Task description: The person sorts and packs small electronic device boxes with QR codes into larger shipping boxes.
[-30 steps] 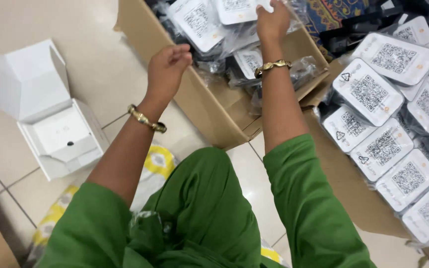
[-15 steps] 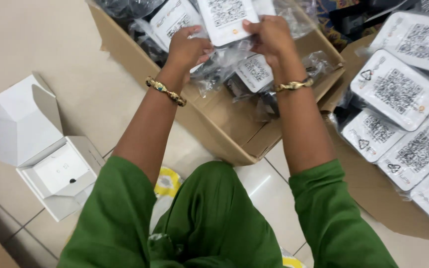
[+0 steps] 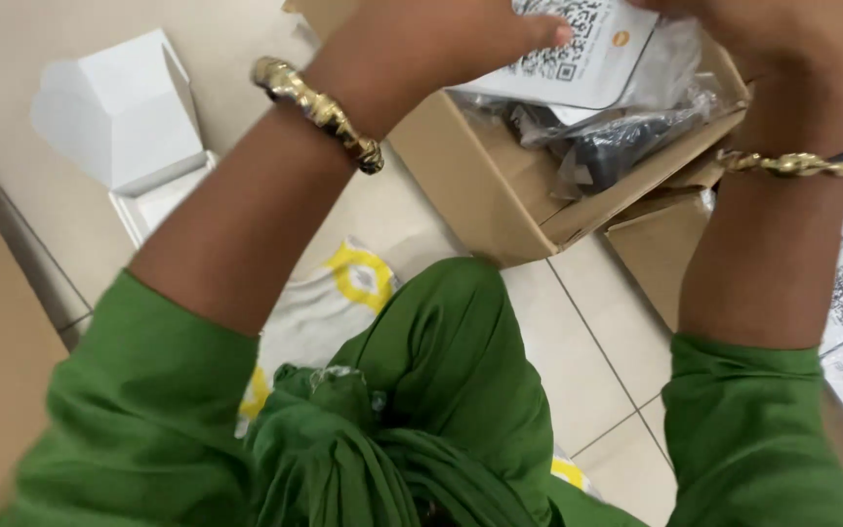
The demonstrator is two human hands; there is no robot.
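Both hands, left hand (image 3: 421,49) and right hand (image 3: 782,39), grasp a white bagged packet (image 3: 587,44) at twelve o'clock, lifted above the cardboard box (image 3: 480,195) for handling.

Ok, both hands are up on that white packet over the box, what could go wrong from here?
1. The left hand and right hand hold the packet at the frame's top edge, so the grip is partly out of view; a slip could drop it into the cardboard box among the bagged items.
2. The open white box lies on the floor by the left arm and could get knocked.
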